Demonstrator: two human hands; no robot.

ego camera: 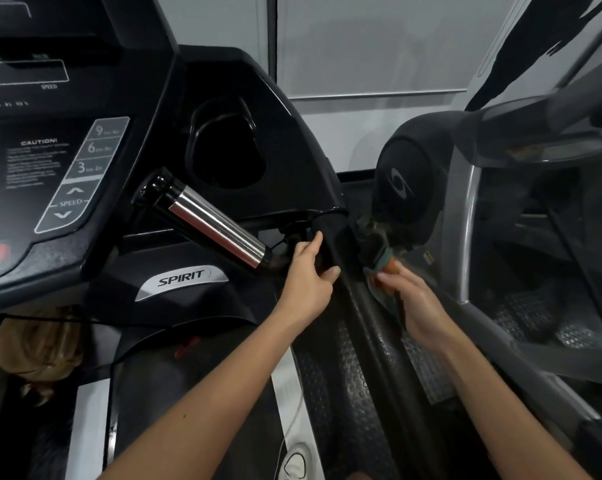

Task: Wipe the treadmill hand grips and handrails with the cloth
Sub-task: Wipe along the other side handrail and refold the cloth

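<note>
The treadmill's black right handrail [353,306] runs from the console down toward me. My left hand [306,278] grips the rail near its top, thumb on the near side and fingers over the far side. A chrome hand grip [220,225] sticks out from the console just left of that hand. My right hand [413,303] holds a teal and orange cloth [382,263] against the rail's right side. Part of the cloth is bunched and blurred above my fingers.
The console [50,174] with speed buttons fills the upper left, with a cup holder [226,150] beside it. A neighbouring machine's grey frame [465,220] stands close on the right. The treadmill belt [195,393] lies below, with a thin cable across it.
</note>
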